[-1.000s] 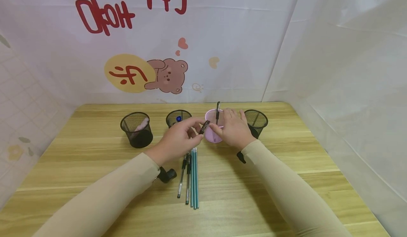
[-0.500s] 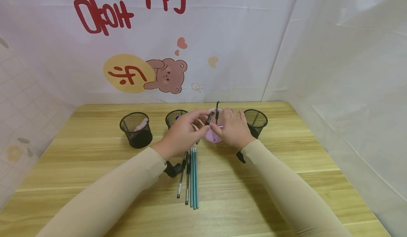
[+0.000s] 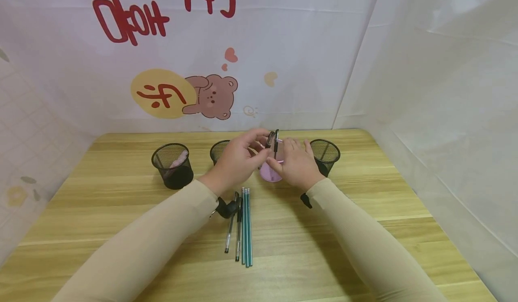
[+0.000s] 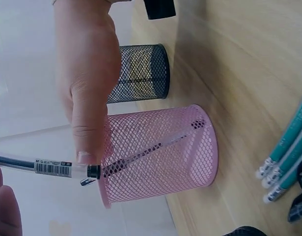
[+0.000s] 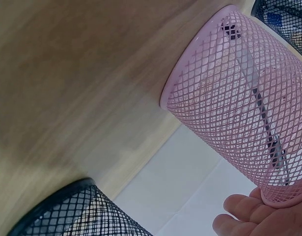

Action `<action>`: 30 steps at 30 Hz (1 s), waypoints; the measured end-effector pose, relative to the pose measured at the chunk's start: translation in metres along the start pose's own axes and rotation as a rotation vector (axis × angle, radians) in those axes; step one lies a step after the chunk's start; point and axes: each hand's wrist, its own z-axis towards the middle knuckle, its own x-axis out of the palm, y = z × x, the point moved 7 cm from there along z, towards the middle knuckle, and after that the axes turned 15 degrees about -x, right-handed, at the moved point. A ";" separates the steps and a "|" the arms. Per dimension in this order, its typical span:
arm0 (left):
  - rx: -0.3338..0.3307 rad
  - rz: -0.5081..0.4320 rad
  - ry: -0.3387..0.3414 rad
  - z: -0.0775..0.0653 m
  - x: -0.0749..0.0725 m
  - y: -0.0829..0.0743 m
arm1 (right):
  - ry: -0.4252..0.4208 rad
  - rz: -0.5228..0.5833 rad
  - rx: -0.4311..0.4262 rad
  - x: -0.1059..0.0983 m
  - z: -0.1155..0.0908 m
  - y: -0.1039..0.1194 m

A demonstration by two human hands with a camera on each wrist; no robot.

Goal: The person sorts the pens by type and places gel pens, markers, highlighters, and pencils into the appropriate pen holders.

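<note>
My left hand pinches a black-capped gel pen above the rim of a pink mesh pen cup. In the left wrist view, the held pen's clear barrel has a barcode label, and its end is at the cup's mouth. Only part of the left fingers shows there. My right hand holds the cup's rim, its thumb on the near side. Another black gel pen leans inside the upright cup; its lower part shows through the mesh in both wrist views.
Black mesh cups stand at the left, behind my left hand and at the right. The left one contains something pale pink. Two gel pens and several teal pencils lie on the wooden table.
My left hand has moved right and up with the gel pen, bringing it over the pink cup, and the pen has turned more upright. My right hand has stayed on the cup.
</note>
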 end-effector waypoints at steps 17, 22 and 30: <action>0.076 -0.021 -0.130 0.016 -0.003 -0.007 | -0.023 -0.014 -0.014 0.001 0.001 -0.001; 0.040 -0.029 -0.105 0.020 0.003 -0.003 | -0.022 -0.017 -0.014 0.002 0.000 -0.001; 0.019 -0.019 -0.065 0.023 0.014 0.005 | -0.014 -0.018 -0.012 0.002 0.000 -0.002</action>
